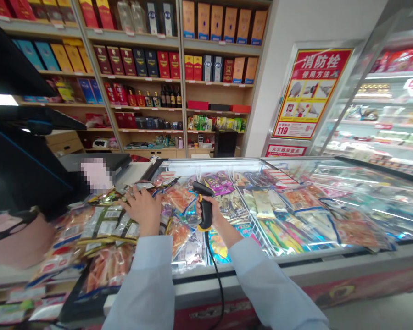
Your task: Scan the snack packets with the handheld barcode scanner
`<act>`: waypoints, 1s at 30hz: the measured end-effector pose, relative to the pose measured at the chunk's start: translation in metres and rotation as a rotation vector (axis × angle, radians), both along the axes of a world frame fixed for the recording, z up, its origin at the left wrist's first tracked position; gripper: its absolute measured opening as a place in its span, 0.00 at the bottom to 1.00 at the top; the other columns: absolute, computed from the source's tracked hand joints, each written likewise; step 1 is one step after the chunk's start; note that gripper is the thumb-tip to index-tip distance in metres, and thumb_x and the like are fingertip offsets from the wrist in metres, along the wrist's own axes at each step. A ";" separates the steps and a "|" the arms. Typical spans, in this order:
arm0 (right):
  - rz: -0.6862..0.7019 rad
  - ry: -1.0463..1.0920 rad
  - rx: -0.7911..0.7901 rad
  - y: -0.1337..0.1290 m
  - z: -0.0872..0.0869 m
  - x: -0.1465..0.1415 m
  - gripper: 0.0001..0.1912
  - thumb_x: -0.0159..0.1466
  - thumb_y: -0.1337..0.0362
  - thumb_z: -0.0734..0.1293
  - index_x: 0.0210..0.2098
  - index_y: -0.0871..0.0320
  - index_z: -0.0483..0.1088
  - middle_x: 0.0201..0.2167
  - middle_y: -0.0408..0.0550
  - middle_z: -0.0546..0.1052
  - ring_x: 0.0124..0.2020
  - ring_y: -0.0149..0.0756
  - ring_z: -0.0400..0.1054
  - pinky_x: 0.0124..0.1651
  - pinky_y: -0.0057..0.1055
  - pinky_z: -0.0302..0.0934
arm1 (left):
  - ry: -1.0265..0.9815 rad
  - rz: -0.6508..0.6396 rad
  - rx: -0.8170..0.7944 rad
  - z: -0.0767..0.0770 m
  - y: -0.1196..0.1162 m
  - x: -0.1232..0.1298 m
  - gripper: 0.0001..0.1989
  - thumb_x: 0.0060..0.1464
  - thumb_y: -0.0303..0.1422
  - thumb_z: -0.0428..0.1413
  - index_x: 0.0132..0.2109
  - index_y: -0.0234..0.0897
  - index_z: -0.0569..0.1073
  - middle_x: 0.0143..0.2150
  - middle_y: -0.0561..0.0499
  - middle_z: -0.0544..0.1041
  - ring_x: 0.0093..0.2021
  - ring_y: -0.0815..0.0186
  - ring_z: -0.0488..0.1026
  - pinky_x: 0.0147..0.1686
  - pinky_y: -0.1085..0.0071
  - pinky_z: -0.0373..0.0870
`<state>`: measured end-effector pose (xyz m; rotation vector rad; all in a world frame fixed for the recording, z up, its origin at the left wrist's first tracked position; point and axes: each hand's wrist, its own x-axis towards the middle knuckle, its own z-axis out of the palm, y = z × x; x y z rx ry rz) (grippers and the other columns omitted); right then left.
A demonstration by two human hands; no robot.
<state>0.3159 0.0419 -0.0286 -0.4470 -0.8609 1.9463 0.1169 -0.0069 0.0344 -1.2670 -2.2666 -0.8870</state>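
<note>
A: What do the hands show in the head view, low and near the middle of the frame?

B: Two bare hands come out of pale blue sleeves [146, 286]; the left hand [141, 210] lies open, fingers spread, palm down on a heap of snack packets [105, 227]; the right hand [209, 213] is closed firmly around the grip of a handheld barcode scanner [205, 206] — black with yellow trim, its head tilted up and to the left.

A: And where's the scanner, exactly?

B: Just right of the left hand, held above the packed freezer and not touching the packets; a black cable [211, 266] drops from its base, over the front edge, to the bottom of the frame.

A: What's around them?

B: Right of centre sits a chest freezer [296, 263] under sliding glass, crammed with bright packets [271, 220] and a wire rack [261, 236]; a pixelated patch [96, 176] lies beyond the left hand; wooden shelves [181, 68] across the upper left and centre carry boxed liquor [220, 68] and bottles [168, 96]; at upper right hangs a red-and-yellow fire hydrant instruction poster [311, 94], with a chilled display case [382, 123] at the right edge — a dark shape at the far left is too blurred to name.
</note>
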 end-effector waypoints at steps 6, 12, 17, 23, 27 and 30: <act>0.025 -0.013 -0.023 -0.005 0.001 0.000 0.13 0.52 0.53 0.67 0.28 0.56 0.65 0.19 0.41 0.66 0.18 0.28 0.58 0.18 0.24 0.53 | 0.047 -0.009 -0.059 -0.003 -0.001 -0.001 0.22 0.56 0.39 0.48 0.52 0.29 0.71 0.55 0.32 0.73 0.56 0.46 0.67 0.60 0.44 0.52; 0.035 -0.011 -0.063 -0.005 0.000 0.001 0.13 0.52 0.53 0.66 0.27 0.58 0.67 0.18 0.41 0.66 0.17 0.28 0.58 0.18 0.25 0.54 | 0.098 -0.001 -0.082 -0.005 -0.003 0.000 0.23 0.55 0.40 0.49 0.53 0.28 0.70 0.56 0.32 0.72 0.53 0.45 0.69 0.58 0.46 0.56; 0.032 -0.006 -0.072 -0.002 -0.001 -0.001 0.13 0.51 0.54 0.67 0.26 0.58 0.67 0.18 0.41 0.67 0.17 0.28 0.58 0.17 0.25 0.53 | 0.096 -0.003 -0.105 -0.005 -0.004 0.000 0.24 0.55 0.38 0.50 0.55 0.28 0.68 0.57 0.32 0.71 0.53 0.46 0.69 0.58 0.46 0.55; 0.042 -0.007 -0.100 0.000 -0.004 -0.001 0.12 0.51 0.55 0.67 0.26 0.58 0.67 0.18 0.41 0.67 0.17 0.28 0.59 0.18 0.25 0.54 | 0.105 -0.004 -0.090 -0.006 -0.003 0.001 0.23 0.56 0.38 0.49 0.54 0.28 0.69 0.57 0.32 0.71 0.55 0.45 0.68 0.58 0.45 0.54; 0.021 0.016 -0.102 0.002 -0.008 -0.003 0.12 0.51 0.55 0.67 0.27 0.59 0.68 0.19 0.42 0.68 0.18 0.28 0.59 0.18 0.25 0.54 | 0.099 0.002 -0.088 -0.007 -0.004 0.004 0.24 0.56 0.39 0.49 0.55 0.28 0.69 0.58 0.32 0.70 0.56 0.45 0.67 0.59 0.45 0.54; 0.030 0.019 -0.097 0.004 -0.011 -0.004 0.12 0.50 0.55 0.68 0.26 0.58 0.68 0.20 0.42 0.68 0.18 0.28 0.59 0.17 0.25 0.53 | 0.093 0.001 -0.094 -0.007 -0.004 0.004 0.25 0.57 0.39 0.49 0.56 0.27 0.68 0.59 0.32 0.69 0.56 0.44 0.66 0.59 0.46 0.54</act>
